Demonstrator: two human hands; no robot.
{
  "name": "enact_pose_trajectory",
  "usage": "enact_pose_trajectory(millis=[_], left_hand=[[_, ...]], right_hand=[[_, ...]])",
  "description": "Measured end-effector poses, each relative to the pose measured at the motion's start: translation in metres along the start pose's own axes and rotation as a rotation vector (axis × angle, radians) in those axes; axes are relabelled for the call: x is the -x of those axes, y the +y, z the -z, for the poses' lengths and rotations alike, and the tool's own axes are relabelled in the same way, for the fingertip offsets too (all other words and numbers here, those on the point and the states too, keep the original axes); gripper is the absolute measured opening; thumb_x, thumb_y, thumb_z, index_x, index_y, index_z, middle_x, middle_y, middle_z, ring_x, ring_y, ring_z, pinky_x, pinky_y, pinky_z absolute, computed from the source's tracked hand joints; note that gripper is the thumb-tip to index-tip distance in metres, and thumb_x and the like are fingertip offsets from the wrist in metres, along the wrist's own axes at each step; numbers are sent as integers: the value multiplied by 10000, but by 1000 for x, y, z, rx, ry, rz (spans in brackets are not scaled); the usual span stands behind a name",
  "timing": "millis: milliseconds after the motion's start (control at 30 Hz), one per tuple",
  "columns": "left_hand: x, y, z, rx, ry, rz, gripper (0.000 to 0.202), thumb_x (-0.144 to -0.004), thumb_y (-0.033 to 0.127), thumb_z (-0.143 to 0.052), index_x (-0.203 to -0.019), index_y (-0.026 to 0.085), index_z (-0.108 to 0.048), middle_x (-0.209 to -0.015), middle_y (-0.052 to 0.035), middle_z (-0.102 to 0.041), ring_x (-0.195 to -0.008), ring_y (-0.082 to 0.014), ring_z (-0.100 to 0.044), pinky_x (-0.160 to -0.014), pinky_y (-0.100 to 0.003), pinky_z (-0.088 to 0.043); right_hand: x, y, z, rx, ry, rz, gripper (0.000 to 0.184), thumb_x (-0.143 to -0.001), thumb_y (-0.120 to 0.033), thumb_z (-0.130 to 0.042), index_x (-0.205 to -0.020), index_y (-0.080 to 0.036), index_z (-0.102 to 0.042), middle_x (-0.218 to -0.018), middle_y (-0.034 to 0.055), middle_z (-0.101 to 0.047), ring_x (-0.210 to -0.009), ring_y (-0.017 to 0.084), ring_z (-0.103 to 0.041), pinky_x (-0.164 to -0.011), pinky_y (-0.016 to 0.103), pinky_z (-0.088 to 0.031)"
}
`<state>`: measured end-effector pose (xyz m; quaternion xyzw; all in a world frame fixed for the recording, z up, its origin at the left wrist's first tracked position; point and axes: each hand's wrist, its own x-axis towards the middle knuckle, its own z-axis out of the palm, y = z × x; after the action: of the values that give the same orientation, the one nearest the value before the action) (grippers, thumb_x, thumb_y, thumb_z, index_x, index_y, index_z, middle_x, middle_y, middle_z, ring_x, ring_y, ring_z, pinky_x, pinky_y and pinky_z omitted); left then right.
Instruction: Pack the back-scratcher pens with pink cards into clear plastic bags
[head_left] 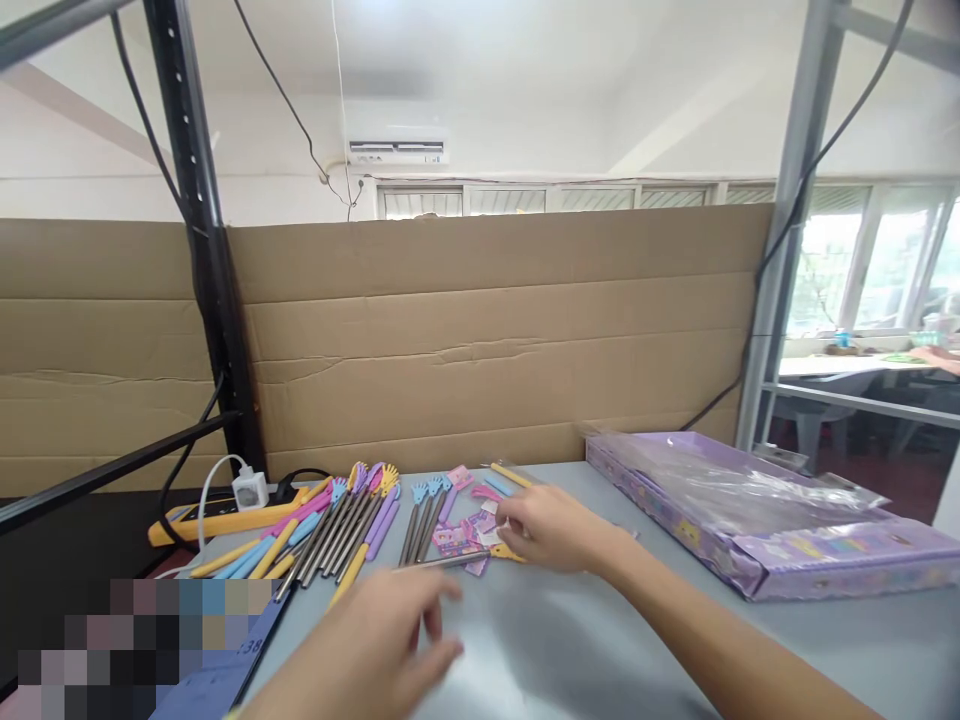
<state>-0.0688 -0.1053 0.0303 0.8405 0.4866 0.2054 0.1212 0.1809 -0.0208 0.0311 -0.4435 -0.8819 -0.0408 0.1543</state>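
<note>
My right hand (pixel 553 527) is over the middle of the table, its fingers curled together at the yellow head of a back scratcher (pixel 459 559) with a metal rod. The rod points left, above my left hand (pixel 379 640). That left hand is nearer to me, thumb and fingers apart, with nothing seen in it. Small pink and purple printed cards (pixel 454 540) lie behind the rod. Several back scratchers with blue hand-shaped heads (pixel 426 515) lie beside the cards. Further left is a larger pile of back scratchers (pixel 341 530) with yellow, blue, pink and purple parts.
A purple printed box (pixel 810 570) with clear plastic (pixel 720 475) over it stands on the right. At the left are a yellow power strip (pixel 214 522) with a white plug (pixel 250 490) and a black rack post (pixel 217 300). A cardboard wall (pixel 495 330) closes the back.
</note>
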Motion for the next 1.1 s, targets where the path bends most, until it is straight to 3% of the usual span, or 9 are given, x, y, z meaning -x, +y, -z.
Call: enact_pose_trajectory(millis=[67, 133, 233, 333, 500, 667, 800, 933, 1100], left_hand=[[-52, -2, 6, -34, 31, -68, 245, -822, 331, -441, -963, 249, -624, -810, -5, -642, -740, -163, -572, -681, -302, -441], [-88, -11, 5, -113, 74, -88, 194, -798, 288, -466, -873, 201, -623, -754, -15, -637, -710, -159, -562, -626, -264, -410], [-112, -32, -10, -195, 159, -90, 194, -822, 261, -433, -794, 187, -610, -753, -23, -640, -722, -154, -566, -644, -250, -390], [-111, -48, -26, -281, 207, -109, 272, -868, 312, -386, -777, 187, -610, -812, -35, -641, -770, -164, -570, -681, -265, -388], [-97, -49, -35, -270, 72, -178, 272, -796, 438, -516, -816, 194, -634, -834, -34, -629, -817, -186, -562, -696, -270, -398], [-98, -38, -44, -324, -26, -195, 153, -806, 298, -527, -827, 214, -653, -846, -39, -617, -807, -198, -568, -687, -299, -397], [-102, -32, -48, -430, 76, -196, 153, -819, 157, -460, -782, 170, -608, -865, -73, -610, -838, -220, -559, -715, -332, -390], [-104, -34, -45, -435, 217, -150, 164, -836, 125, -415, -853, 167, -573, -872, -74, -613, -821, -213, -552, -723, -338, -384], [-102, -34, -43, -397, 227, -191, 176, -862, 160, -406, -946, 177, -559, -891, -60, -627, -840, -202, -558, -747, -329, -390]], right_hand=[[-20, 17, -15, 39, 109, 33, 220, -788, -176, -426, -680, -190, -617, -668, 45, -627, -591, 148, -511, -559, 270, -341], [-22, 27, -29, 12, 169, 52, 209, -810, -208, -429, -710, -184, -611, -729, 56, -636, -671, 165, -533, -606, 279, -362], [-8, 28, -39, -79, 162, 45, 204, -835, -257, -438, -757, -183, -612, -745, 56, -620, -726, 172, -537, -650, 287, -388], [1, 19, -39, -175, 109, 79, 219, -814, -352, -515, -917, -195, -628, -856, 66, -612, -864, 199, -532, -728, 305, -410], [-2, 13, -45, -184, -15, 92, 233, -796, -370, -549, -950, -215, -630, -974, 82, -563, -955, 224, -492, -809, 355, -408], [-2, 15, -51, -202, -23, 65, 162, -851, -235, -431, -891, -207, -585, -949, 75, -553, -971, 212, -473, -817, 357, -409], [-2, 13, -46, -214, 53, 46, 113, -838, -224, -430, -806, -202, -536, -881, 60, -571, -885, 195, -500, -754, 327, -417], [-6, 12, -40, -240, 142, -104, 167, -864, -313, -401, -821, -209, -525, -774, 30, -604, -677, 161, -516, -585, 282, -383], [-7, 14, -40, -235, 201, -118, 234, -856, -355, -436, -731, -193, -549, -699, 29, -603, -632, 152, -509, -561, 263, -352]])
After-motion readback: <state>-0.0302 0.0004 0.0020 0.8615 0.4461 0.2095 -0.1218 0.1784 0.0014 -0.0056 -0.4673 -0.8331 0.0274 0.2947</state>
